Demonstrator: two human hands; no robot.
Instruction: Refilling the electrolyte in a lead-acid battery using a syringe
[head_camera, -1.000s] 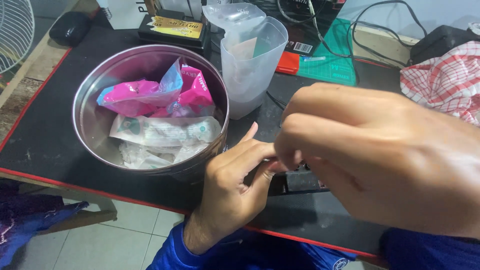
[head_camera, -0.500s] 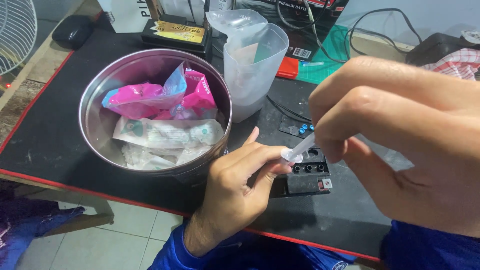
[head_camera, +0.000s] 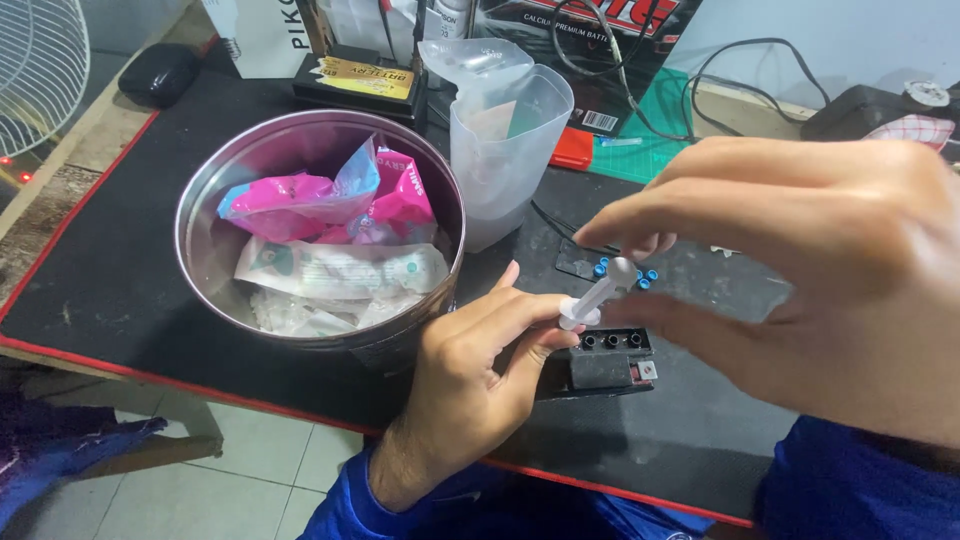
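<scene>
Pinching the white syringe (head_camera: 597, 297) just above the black battery (head_camera: 603, 362), I am clamping its barrel in my left hand (head_camera: 470, 385) while my right hand (head_camera: 800, 270) is closing on its upper-right plunger end.

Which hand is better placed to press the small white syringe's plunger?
Probably the right hand: its fingertips pinch the plunger end of the white syringe, while the left hand grips the barrel over the black block.

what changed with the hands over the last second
The right hand has lifted up and away from the left hand, drawing out the white plunger it pinches; the small black battery now shows. The left hand, metal tin and plastic jug stayed put.
</scene>
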